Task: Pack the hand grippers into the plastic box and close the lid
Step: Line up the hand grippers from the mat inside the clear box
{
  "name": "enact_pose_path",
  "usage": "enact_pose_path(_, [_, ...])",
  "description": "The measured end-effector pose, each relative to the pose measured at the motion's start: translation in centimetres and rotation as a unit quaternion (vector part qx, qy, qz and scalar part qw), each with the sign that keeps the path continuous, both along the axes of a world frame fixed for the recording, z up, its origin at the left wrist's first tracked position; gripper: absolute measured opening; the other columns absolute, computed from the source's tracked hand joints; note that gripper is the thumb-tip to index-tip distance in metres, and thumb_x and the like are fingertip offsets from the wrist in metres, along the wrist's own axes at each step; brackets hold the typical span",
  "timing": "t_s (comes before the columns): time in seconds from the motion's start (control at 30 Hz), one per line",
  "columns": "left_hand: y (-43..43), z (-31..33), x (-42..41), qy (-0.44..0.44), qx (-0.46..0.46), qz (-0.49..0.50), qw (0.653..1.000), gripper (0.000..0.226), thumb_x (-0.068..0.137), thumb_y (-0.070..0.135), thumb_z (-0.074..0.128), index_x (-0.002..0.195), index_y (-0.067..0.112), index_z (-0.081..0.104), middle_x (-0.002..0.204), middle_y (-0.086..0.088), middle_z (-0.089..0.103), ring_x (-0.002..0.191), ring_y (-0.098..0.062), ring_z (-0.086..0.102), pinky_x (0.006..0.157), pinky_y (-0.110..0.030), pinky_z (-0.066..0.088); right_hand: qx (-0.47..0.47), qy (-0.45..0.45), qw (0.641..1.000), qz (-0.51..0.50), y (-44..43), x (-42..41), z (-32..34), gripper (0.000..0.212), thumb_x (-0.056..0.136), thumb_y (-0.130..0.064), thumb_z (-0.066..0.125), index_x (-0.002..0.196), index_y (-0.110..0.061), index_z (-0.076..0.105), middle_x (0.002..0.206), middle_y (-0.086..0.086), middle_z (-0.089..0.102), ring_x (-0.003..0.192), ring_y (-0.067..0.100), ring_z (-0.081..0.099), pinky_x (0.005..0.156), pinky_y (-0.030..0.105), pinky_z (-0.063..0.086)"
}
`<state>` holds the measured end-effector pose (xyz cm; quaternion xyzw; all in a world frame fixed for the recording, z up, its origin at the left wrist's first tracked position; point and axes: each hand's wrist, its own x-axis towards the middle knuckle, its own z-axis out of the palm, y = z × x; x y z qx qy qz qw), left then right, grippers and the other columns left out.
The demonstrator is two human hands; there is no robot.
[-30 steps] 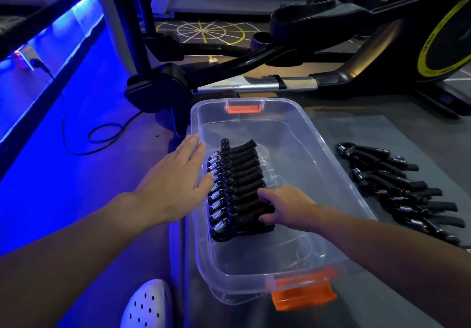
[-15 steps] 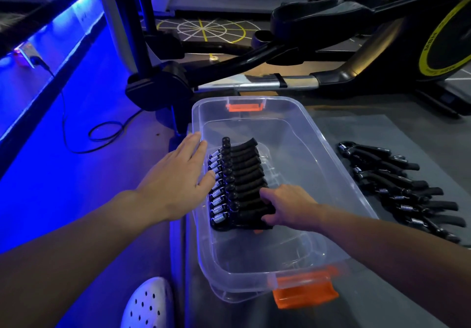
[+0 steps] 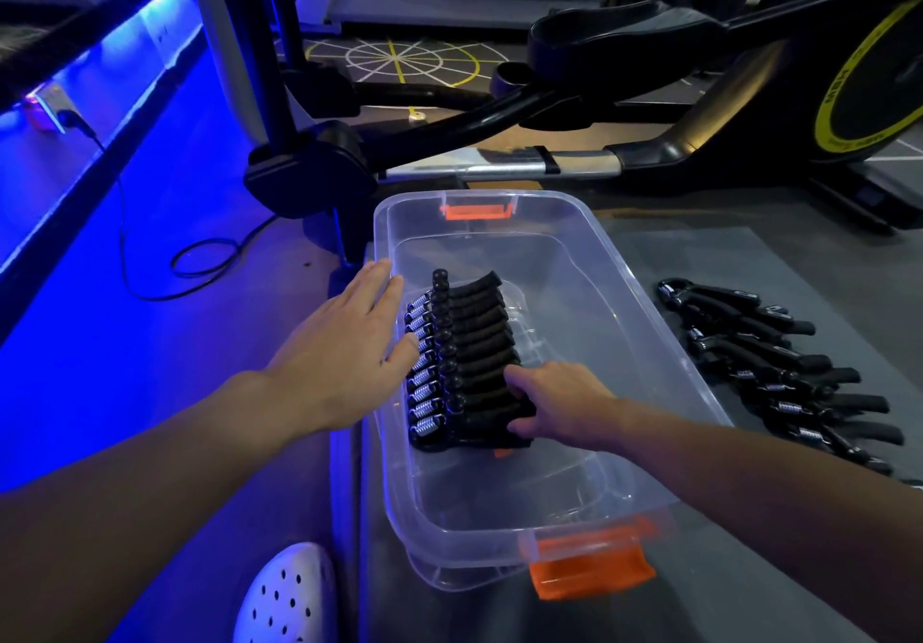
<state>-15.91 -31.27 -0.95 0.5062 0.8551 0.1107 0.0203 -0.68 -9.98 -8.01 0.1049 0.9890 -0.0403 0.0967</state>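
Observation:
A clear plastic box [image 3: 644,312] with orange latches stands open on the floor mat. Inside it, along the left wall, lies a tight row of several black hand grippers [image 3: 464,342] with silver springs. My left hand [image 3: 339,357] rests flat with straight fingers on the box's left rim and wall. My right hand [image 3: 559,402] is inside the box, its fingers curled round the handles at the near end of the row. A second bunch of black hand grippers [image 3: 779,367] lies on the mat to the right of the box.
A black exercise machine [image 3: 624,67] with a yellow-ringed wheel stands just behind the box. A black cable [image 3: 200,262] loops on the blue-lit floor at left. A white perforated shoe [image 3: 284,597] shows at the bottom edge. The grey mat [image 3: 749,567] spreads right of the box.
The row of grippers has been pressed together, slightly away from me, under my right hand. My left hand has stayed on the box's left rim.

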Motion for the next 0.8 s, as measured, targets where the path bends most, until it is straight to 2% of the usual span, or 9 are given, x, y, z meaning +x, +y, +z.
enact_pose_path(0.07, [0.0, 0.1, 0.1, -0.006, -0.004, 0.001, 1.0, 0.097, 0.075, 0.061, 0.0, 0.152, 0.004, 0.016, 0.162, -0.007, 0.002, 0.149, -0.017, 0.007, 0.117, -0.029, 0.017, 0.0, -0.009, 1.0, 0.0, 0.0, -0.1, -0.1, 0.035, 0.079, -0.046, 0.067, 0.094, -0.022, 0.046, 0.091, 0.003, 0.063, 0.075, 0.022, 0.05, 0.062, 0.032, 0.033])
enact_pose_path(0.2, [0.0, 0.3, 0.1, -0.004, 0.0, -0.002, 1.0, 0.097, 0.075, 0.06, 0.001, 0.151, 0.003, 0.019, 0.162, -0.008, 0.005, 0.149, -0.019, 0.009, 0.116, -0.029, 0.018, 0.008, -0.014, 1.0, 0.009, 0.1, -0.1, -0.2, 0.039, 0.079, -0.048, 0.067, 0.097, -0.021, 0.046, 0.094, 0.004, 0.064, 0.085, 0.028, 0.06, 0.062, 0.032, 0.034])
enact_pose_path(0.33, [0.0, 0.3, 0.1, -0.008, -0.004, -0.003, 1.0, 0.098, 0.074, 0.061, 0.001, 0.151, 0.003, 0.018, 0.162, -0.01, 0.005, 0.149, -0.019, 0.006, 0.118, -0.029, 0.015, -0.008, -0.025, 1.0, 0.002, 0.0, 0.1, 0.4, 0.043, 0.077, -0.051, 0.07, 0.093, -0.024, 0.041, 0.095, 0.001, 0.063, 0.087, 0.026, 0.06, 0.062, 0.032, 0.033])
enact_pose_path(0.43, [-0.1, 0.6, 0.0, -0.004, -0.012, -0.004, 1.0, 0.099, 0.074, 0.061, 0.0, 0.151, 0.003, 0.02, 0.161, -0.01, 0.007, 0.149, -0.018, 0.005, 0.118, -0.029, 0.014, -0.031, -0.022, 0.999, -0.03, -0.2, 0.3, 1.7, 0.048, 0.076, -0.051, 0.072, 0.099, -0.023, 0.041, 0.088, -0.002, 0.061, 0.087, 0.026, 0.06, 0.063, 0.034, 0.037])
enact_pose_path(0.53, [-0.2, 1.0, -0.3, 0.005, -0.021, -0.012, 1.0, 0.098, 0.073, 0.062, 0.001, 0.148, 0.004, 0.026, 0.158, -0.01, 0.013, 0.147, -0.02, 0.012, 0.116, -0.029, 0.018, -0.099, 0.024, 0.989, -0.106, -0.7, 1.1, 3.8, 0.047, 0.077, -0.052, 0.071, 0.103, -0.027, 0.041, 0.081, -0.01, 0.057, 0.08, 0.021, 0.058, 0.066, 0.035, 0.043])
enact_pose_path(0.63, [-0.6, 1.6, -0.8, -0.019, -0.06, -0.03, 0.998, 0.102, 0.071, 0.071, 0.003, 0.151, 0.01, 0.022, 0.161, -0.007, 0.004, 0.148, -0.018, 0.007, 0.116, -0.03, 0.017, -0.143, 0.078, 0.976, -0.143, -1.9, 2.9, 6.4, 0.039, 0.083, -0.048, 0.068, 0.105, -0.027, 0.043, 0.083, -0.008, 0.063, 0.079, 0.016, 0.06, 0.072, 0.038, 0.05])
enact_pose_path(0.73, [-1.4, 2.6, -1.4, -0.02, -0.122, -0.072, 0.99, 0.112, 0.066, 0.091, 0.003, 0.153, 0.022, 0.017, 0.162, -0.001, -0.005, 0.149, -0.014, 0.0, 0.117, -0.03, 0.014, -0.121, 0.144, 0.972, -0.142, -3.4, 5.3, 9.1, 0.037, 0.085, -0.048, 0.066, 0.108, -0.025, 0.048, 0.088, -0.011, 0.061, 0.085, 0.015, 0.059, 0.08, 0.039, 0.05])
enact_pose_path(0.8, [-2.0, 3.4, -1.6, -0.036, -0.156, -0.089, 0.983, 0.109, 0.062, 0.093, 0.012, 0.153, 0.032, 0.016, 0.162, 0.005, -0.008, 0.149, -0.012, 0.0, 0.117, -0.03, 0.015, -0.087, 0.195, 0.964, -0.16, -4.1, 7.0, 10.4, 0.038, 0.084, -0.052, 0.064, 0.108, -0.026, 0.05, 0.092, -0.014, 0.059, 0.09, 0.013, 0.058, 0.087, 0.037, 0.044])
